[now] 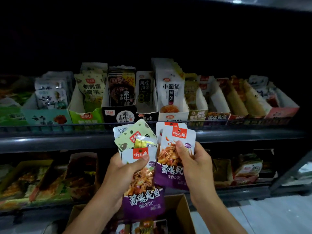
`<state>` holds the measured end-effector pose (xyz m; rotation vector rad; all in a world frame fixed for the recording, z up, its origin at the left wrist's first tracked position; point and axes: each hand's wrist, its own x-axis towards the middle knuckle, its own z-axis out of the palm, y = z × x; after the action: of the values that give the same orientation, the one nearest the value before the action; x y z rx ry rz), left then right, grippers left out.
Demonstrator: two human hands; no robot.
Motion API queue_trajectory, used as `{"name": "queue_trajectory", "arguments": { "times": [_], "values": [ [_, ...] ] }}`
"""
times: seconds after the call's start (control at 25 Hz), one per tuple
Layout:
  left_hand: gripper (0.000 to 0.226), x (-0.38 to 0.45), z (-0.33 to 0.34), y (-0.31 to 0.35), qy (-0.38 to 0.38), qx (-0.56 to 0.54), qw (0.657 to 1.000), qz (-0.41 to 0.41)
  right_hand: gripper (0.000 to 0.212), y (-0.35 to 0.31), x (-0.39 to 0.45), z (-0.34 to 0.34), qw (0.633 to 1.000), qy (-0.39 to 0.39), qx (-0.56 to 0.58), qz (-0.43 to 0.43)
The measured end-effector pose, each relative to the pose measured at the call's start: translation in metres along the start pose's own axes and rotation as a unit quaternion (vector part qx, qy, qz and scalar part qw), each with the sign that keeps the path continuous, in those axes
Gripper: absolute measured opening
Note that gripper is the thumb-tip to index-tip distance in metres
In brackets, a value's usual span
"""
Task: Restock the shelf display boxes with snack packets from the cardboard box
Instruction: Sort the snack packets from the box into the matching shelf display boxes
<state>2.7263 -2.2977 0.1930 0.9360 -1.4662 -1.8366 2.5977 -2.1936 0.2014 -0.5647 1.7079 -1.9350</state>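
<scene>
While both hands are raised before the shelf (152, 141), the left hand (121, 176) grips a fan of about four packets (143, 188), thumb pressed on the front purple one. The right hand (192, 164) pinches two purple packets (170, 168), thumb on the front face, fingers curled behind. About ten display boxes (173, 114) line the shelf above; one cardboard box (179, 211) sits below the hands

Three purple squid packets (143, 188), two green spotted packets (125, 141), one cardboard box (180, 213), two hands (195, 166)
</scene>
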Motion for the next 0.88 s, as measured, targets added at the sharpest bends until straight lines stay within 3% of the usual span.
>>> {"name": "queue_trajectory", "arguments": {
  "times": [0.24,0.36,0.44,0.52,0.68,0.8,0.88],
  "values": [
    [0.025,0.01,0.061,0.033,-0.068,0.03,0.996,0.046,0.04,-0.041,0.024,-0.033,0.986,0.068,-0.116,-0.101],
    [0.022,0.015,0.094,0.036,-0.067,0.066,0.994,0.053,0.019,-0.058,0.032,-0.067,0.988,-0.012,-0.102,-0.12],
    [0.021,0.016,0.114,0.033,-0.07,0.078,0.994,0.042,0.026,-0.069,0.033,-0.092,0.991,-0.086,-0.062,-0.077],
    [0.021,0.018,0.128,0.031,-0.073,0.072,0.994,0.028,0.03,-0.073,0.039,-0.115,0.993,-0.103,-0.051,-0.035],
    [0.023,0.03,0.153,0.032,-0.071,0.061,0.996,0.013,0.025,-0.07,0.063,-0.156,0.999,-0.026,-0.026,0.006],
    [0.027,0.051,0.156,0.037,-0.038,0.035,0.999,0.011,0.017,-0.088,0.095,-0.18,0.997,0.066,0.016,-0.048],
    [0.027,0.063,0.151,0.041,-0.018,0.021,0.999,0.018,0.01,-0.108,0.122,-0.188,0.987,0.12,-0.029,-0.104]
  ]
}}
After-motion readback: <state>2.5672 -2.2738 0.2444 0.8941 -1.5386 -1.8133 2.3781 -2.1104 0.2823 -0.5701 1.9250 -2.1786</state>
